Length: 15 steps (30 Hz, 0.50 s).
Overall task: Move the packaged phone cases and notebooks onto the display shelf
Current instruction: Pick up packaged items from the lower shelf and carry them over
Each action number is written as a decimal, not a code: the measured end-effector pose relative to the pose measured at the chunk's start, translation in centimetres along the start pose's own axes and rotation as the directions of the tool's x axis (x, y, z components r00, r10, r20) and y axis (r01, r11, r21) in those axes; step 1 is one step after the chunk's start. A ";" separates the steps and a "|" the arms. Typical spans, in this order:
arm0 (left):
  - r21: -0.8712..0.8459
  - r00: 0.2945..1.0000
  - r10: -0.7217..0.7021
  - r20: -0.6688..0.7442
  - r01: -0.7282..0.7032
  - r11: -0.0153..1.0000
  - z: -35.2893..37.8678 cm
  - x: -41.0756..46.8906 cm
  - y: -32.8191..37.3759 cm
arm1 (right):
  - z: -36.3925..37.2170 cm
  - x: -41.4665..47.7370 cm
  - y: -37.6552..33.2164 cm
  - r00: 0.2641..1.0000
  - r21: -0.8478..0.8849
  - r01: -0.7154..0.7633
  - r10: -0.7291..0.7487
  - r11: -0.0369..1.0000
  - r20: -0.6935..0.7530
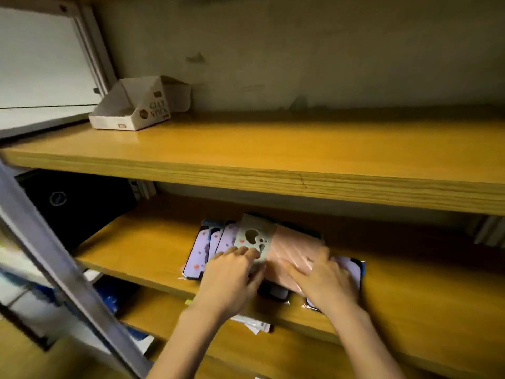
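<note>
Single view here, worn on the head, looking forward and down into a shelving unit from its open front. Wide lens: the upper shelf [273, 149] bows right across mid-frame, with the back wall [300, 50] filling the top. We're in close. The middle shelf [131, 250] sits just under centre, and both forearms come up from the bottom edge, left hand [232, 274] and right hand [325, 280] low and central. A metal upright [54, 258] slants across the left side, very near the lens and blurred. The lowest shelf [164, 313] slips out under the frame.
</note>
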State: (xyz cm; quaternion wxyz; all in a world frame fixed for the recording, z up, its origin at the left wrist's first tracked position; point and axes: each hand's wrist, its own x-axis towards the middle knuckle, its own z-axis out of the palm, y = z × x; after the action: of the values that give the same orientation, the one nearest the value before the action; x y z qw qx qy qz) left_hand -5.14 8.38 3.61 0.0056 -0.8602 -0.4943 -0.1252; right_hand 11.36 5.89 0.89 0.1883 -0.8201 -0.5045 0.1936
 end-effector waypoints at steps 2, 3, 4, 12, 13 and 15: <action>-0.007 0.998 0.054 0.011 -0.054 0.999 -0.3 1.2 -1.4 | 0.7 0.3 -1.2 0.997 0.000 -0.070 0.070 0.998 -0.019; -0.006 0.997 0.076 0.014 -0.076 0.997 -0.4 1.6 -2.0 | 1.0 0.5 -1.6 0.995 0.011 -0.094 0.094 0.996 -0.024; -0.006 0.995 0.099 0.018 -0.099 0.995 -0.5 2.0 -2.6 | 1.4 0.8 -1.7 0.993 0.040 -0.117 0.118 0.992 -0.029; -0.059 0.960 0.265 0.089 -0.260 0.964 0.8 3.8 -4.7 | 1.0 1.2 -1.5 0.944 0.210 -0.265 0.298 0.941 -0.143; -0.079 0.956 0.279 0.087 -0.273 0.959 0.9 4.1 -4.7 | 0.6 1.1 -1.2 0.932 0.243 -0.278 0.322 0.929 -0.165; -0.105 0.945 0.315 0.085 -0.306 0.946 1.1 4.6 -4.4 | -0.1 0.6 -0.4 0.917 0.333 -0.301 0.367 0.894 -0.158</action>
State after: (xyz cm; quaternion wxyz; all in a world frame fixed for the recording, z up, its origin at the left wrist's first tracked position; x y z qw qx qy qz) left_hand -6.45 14.72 3.05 -0.0384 -0.9319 -0.3461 -0.1013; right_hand 11.32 6.62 1.10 0.3288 -0.8725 -0.2961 0.2073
